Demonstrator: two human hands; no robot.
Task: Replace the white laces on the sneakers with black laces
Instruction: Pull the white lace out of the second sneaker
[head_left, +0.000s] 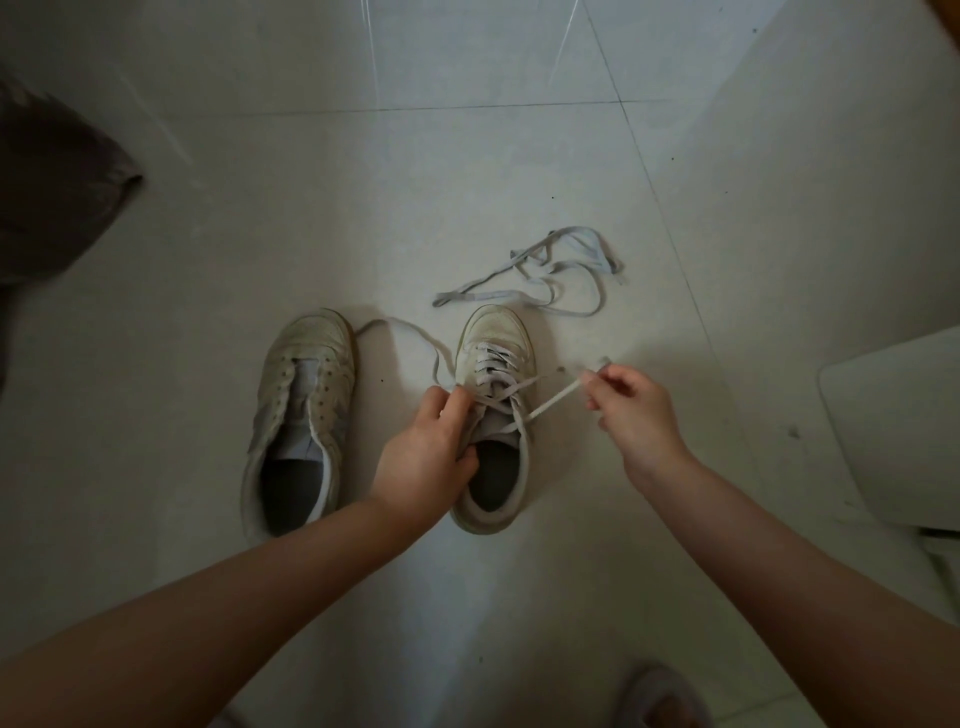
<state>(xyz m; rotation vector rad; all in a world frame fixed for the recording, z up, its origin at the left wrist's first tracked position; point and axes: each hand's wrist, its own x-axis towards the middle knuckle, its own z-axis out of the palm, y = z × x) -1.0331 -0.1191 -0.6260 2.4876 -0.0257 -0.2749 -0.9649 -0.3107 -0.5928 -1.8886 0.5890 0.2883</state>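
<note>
Laceless sneaker (301, 415) beside half-laced sneaker (493, 410); loose white lace (540, 280), apparently tangled.

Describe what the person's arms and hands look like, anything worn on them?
Both forearms are bare right up to the frame edge, with no sleeves in view. The left hand and right hand wear no gloves, and no watch, bracelet or ring is visible. The dim light hides finer detail such as the nails.

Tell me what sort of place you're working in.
Probably a home floor, indoors: pale floor tiles, two worn sneakers on them, a pulled-out white lace beside them. No workbench in view.
</note>
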